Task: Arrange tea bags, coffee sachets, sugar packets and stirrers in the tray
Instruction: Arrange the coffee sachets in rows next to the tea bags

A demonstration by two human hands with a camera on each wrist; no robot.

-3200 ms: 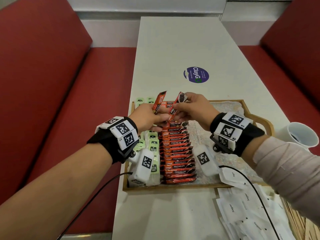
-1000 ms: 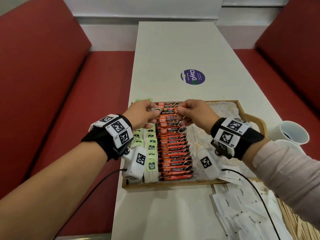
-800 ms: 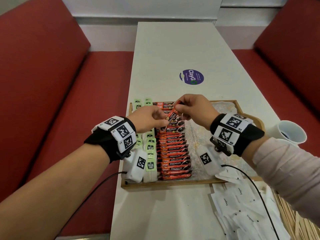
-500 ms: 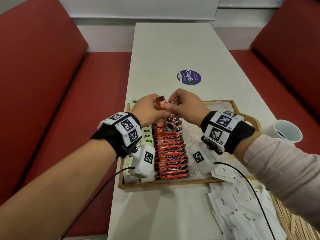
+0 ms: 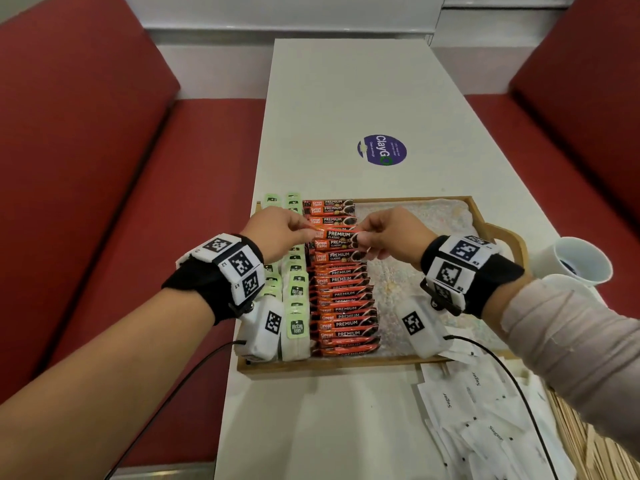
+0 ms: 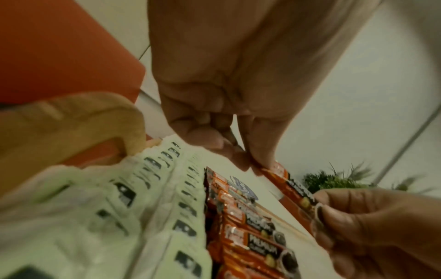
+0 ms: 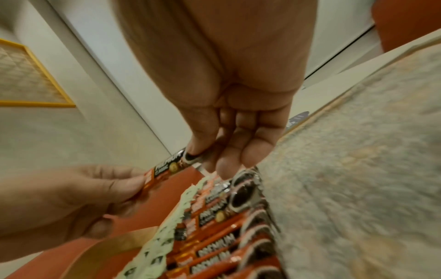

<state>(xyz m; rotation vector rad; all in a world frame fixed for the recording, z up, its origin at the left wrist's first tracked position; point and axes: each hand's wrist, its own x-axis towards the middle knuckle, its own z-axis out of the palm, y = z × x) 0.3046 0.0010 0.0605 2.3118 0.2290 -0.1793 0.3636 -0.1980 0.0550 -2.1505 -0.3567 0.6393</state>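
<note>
Coffee sachet [image 5: 337,234]: light, limp; we pinch each end, left hand [image 5: 277,230], right hand [image 5: 391,233], above tray [image 5: 329,363].

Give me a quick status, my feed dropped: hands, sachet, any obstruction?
Left hand and right hand each pinch one end of a coffee sachet. Sachet level over the coffee row in the tray. No obstruction seen.
</note>
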